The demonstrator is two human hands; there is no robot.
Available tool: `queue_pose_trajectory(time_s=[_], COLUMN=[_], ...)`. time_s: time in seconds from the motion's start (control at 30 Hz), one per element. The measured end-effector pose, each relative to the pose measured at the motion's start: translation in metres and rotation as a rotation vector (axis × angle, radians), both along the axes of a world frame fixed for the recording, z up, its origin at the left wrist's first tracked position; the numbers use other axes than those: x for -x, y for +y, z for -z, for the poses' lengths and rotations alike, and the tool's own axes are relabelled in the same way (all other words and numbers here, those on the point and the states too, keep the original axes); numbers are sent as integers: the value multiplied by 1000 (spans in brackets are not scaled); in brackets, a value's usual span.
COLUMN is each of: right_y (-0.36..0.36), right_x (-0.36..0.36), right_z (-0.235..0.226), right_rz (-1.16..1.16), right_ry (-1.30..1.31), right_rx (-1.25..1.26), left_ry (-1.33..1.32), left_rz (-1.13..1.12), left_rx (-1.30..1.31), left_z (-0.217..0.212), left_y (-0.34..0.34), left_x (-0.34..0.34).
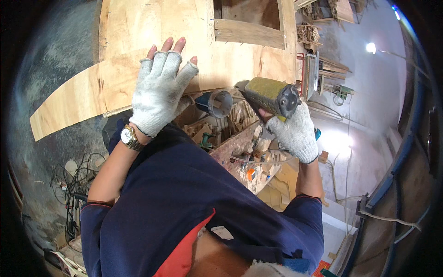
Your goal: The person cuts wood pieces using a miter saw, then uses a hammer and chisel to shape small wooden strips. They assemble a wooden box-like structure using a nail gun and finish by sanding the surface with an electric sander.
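We see a pale wooden panel (138, 27); along its near edge lies a curved plywood strip (69, 108), projecting past its left side. By the panel's near right corner, we note a yellow-and-black nail gun (270, 94), its grip enclosed by the gloved right hand (295, 131). The gloved left hand (161, 90) spreads flat over the panel's near edge, above a wristwatch (130, 137).

The person wears off-white knitted gloves (154, 99) with cut-off fingers on the left hand (159, 90) and right hand (297, 134). Around the left wrist (141, 135) is a metal-link wristwatch (132, 140) with a round white dial (126, 135). The dark navy fabric shirt (170, 184) has short sleeves (94, 226) edged with thin red trim (99, 205), a bright red panel (186, 249) at the neckline and a small whitish patch (223, 232) near it.
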State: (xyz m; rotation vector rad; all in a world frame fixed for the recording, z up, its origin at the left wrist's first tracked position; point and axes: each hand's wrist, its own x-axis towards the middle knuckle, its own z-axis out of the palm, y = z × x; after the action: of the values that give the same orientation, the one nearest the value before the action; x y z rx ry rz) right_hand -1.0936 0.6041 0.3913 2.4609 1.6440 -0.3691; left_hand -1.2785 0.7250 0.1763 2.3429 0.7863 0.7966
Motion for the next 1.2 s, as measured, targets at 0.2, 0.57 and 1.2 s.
queue_pose_trajectory(time_s=[0.2, 0.57, 1.2], right_y=[10, 30, 76], right_x=[15, 29, 6], right_z=[1, 2, 9], right_rz=[113, 52, -38], right_ry=[-128, -101, 101], right_rx=[290, 332, 226], left_ry=[17, 43, -44], left_rz=[-10, -19, -16], left_rx=[-23, -20, -2], left_z=[0, -2, 3], left_y=[0, 1, 1], left_x=[0, -2, -3])
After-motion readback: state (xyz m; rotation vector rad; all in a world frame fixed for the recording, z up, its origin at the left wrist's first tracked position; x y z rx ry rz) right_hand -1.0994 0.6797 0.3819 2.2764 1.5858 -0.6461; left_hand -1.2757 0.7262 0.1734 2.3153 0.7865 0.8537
